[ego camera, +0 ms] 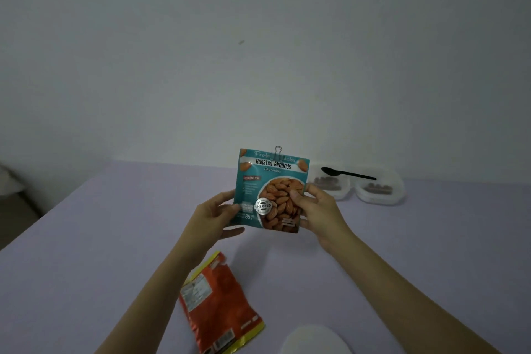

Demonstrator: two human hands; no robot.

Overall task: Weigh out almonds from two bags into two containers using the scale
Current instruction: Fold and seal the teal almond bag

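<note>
A teal bag of roasted almonds [267, 181] is held upright above the lilac table, its top closed with a black binder clip [278, 152]. My left hand [218, 214] grips its left lower edge and my right hand [313, 207] grips its right edge, thumb on the front. A red and yellow bag [221, 304] lies flat on the table near me, under my left forearm. Two clear containers, one on the left [330, 184] and one on the right [379, 191], sit at the back right with almonds inside. A white round scale [316, 339] shows at the bottom edge.
A black plastic spoon [347, 174] lies across the tops of the two containers. The lilac table [115, 238] ends at the plain wall behind and drops off at the left, where a dark object stands beyond the edge.
</note>
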